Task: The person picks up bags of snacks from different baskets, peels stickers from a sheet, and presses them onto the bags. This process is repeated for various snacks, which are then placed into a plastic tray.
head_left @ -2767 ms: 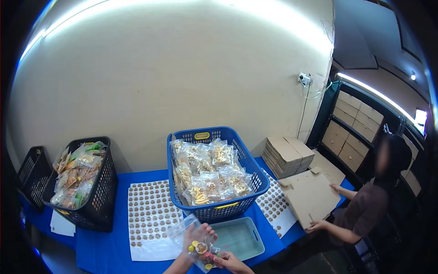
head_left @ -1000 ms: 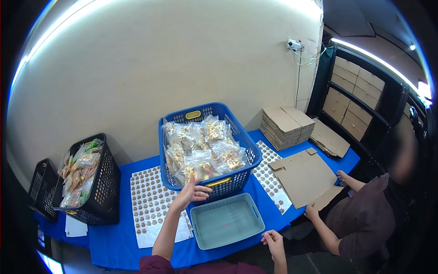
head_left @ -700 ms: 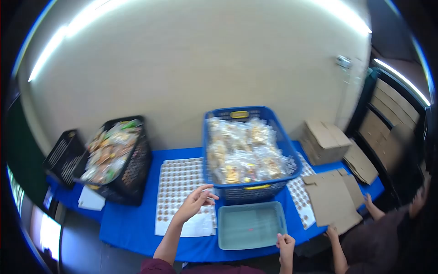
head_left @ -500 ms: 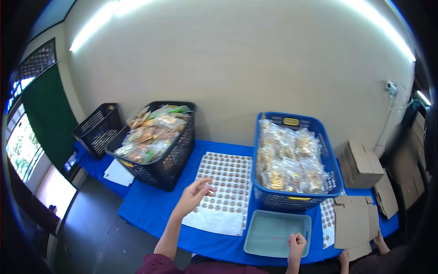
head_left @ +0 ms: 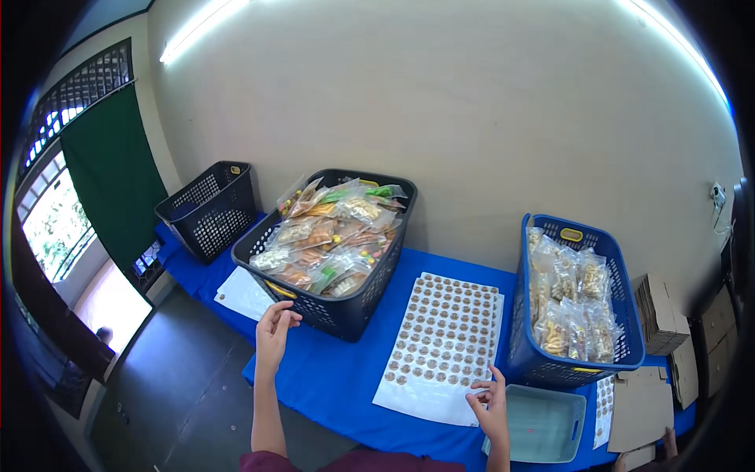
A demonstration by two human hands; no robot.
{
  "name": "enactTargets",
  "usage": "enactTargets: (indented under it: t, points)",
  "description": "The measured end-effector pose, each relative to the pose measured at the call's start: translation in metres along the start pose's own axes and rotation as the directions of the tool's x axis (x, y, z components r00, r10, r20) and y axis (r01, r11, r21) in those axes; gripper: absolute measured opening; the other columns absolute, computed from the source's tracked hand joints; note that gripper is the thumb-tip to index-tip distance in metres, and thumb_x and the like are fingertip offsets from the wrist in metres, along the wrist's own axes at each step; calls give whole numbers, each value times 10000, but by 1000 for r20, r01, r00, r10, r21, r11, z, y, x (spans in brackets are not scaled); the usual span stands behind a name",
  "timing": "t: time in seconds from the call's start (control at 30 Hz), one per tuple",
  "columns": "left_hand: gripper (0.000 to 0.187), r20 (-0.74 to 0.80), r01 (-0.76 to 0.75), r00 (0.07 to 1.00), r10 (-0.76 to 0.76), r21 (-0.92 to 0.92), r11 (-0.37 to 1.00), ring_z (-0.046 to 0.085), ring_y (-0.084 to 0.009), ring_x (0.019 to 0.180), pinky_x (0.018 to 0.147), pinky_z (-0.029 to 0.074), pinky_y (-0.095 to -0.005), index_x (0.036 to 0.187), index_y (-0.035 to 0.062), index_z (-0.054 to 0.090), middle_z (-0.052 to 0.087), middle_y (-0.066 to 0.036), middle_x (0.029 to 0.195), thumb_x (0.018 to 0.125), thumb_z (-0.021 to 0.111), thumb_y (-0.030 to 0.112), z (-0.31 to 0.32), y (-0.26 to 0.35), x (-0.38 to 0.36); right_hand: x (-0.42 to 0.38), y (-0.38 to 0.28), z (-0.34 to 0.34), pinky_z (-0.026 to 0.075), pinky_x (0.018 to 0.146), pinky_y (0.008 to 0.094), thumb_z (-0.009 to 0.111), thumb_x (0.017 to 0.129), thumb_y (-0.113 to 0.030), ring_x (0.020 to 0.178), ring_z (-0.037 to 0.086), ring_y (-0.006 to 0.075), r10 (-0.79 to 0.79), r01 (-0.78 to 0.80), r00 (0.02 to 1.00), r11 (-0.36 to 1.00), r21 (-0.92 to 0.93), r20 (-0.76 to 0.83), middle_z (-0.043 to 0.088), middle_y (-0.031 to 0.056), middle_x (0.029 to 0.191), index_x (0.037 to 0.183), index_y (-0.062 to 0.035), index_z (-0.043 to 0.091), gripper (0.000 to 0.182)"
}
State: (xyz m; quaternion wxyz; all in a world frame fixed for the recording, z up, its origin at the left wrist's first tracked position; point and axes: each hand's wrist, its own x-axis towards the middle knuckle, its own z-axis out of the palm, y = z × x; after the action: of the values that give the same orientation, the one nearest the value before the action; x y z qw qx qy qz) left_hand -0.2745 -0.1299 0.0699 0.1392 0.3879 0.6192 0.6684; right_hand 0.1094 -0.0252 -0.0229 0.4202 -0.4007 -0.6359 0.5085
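My left hand [head_left: 275,329] is raised in front of the black basket [head_left: 354,318], its fingers loosely bent and apart with nothing visible in them. That basket is heaped with clear packets of mixed snacks [head_left: 322,236]. Over the lower right corner of the sticker sheets [head_left: 436,334], my right hand [head_left: 491,405] has its thumb and fingers spread and holds nothing I can see. Rows of round brown stickers cover the top sheet. Beside the right hand lies a shallow grey-green tray [head_left: 543,456] with a tiny reddish piece inside.
A blue basket [head_left: 528,346] of snack packets stands behind the tray. Another black basket [head_left: 212,212] is at the far left, near white sheets [head_left: 242,294]. At right, another person's hand [head_left: 670,443] touches flat cardboard [head_left: 641,409]. Cartons [head_left: 662,311] stand behind.
The view has turned left. My left hand has shifted from above the sticker sheets to the black basket's front. My right hand has left the tray for the sheets' corner, its fingers now spread.
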Motion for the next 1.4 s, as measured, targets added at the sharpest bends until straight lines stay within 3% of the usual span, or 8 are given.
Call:
enactTargets:
  t: [0.33,0.47,0.57,0.67,0.73,1.0,1.17,1.4]
  points:
    - [159,144,-253,964,222,262,931,597,-133,775,708,451,-238,959,-17,568,618,-90,834,856,513,90,-19,-42,85,-8,-12,67,449,635,246,605,763,-89,687,554,120,57,-54,998,985,-166,14,600,70,817,1117,-13,484,381]
    - [268,383,-406,889,252,403,820,597,-276,874,763,459,-327,994,19,586,608,-168,948,845,536,236,2,-77,148,-29,-12,72,462,635,264,601,768,-102,683,573,147,94,-107,994,960,-258,-62,613,95,806,1081,0,505,344]
    - [445,575,-573,804,149,683,453,562,-342,943,817,441,-394,1040,37,582,575,-211,1028,828,502,420,13,-124,174,-51,-4,68,469,618,279,612,765,-117,669,579,159,191,-218,975,926,-307,-115,615,104,789,1069,-1,519,338]
    - [561,528,-399,758,-382,839,370,548,-358,969,846,425,-415,1057,53,581,543,-232,1081,798,459,536,20,-91,169,-69,8,60,472,604,287,619,763,-147,658,588,165,233,-281,957,893,-352,-172,616,106,779,1051,-3,535,332]
    - [627,515,-367,760,-397,843,392,549,-365,960,841,425,-420,1079,34,560,539,-245,1077,787,438,575,16,-107,174,-76,15,56,472,606,287,619,764,-160,659,591,167,268,-331,940,862,-383,-210,616,106,780,1049,-3,535,336]
    - [492,312,-434,897,313,488,757,425,-338,1131,955,323,-363,1214,-34,414,444,-245,1204,858,483,299,26,-70,148,-73,1,80,474,647,322,604,789,-217,711,600,214,221,-266,962,888,-374,-159,620,127,817,1064,-16,522,350]
    - [414,44,-283,959,280,229,931,420,-268,1148,970,302,-350,1217,-41,416,438,-149,1248,899,454,221,15,-76,148,-79,-3,76,472,654,325,597,791,-218,714,601,225,230,-257,966,885,-389,-114,614,129,823,1065,-17,524,347]
    - [340,94,-388,913,398,-111,915,439,-215,1127,965,327,-337,1205,-40,428,442,-138,1242,887,404,77,28,17,65,-86,5,63,470,652,277,620,779,-182,717,588,162,230,-325,935,861,-392,-269,611,101,846,1075,-2,520,361]
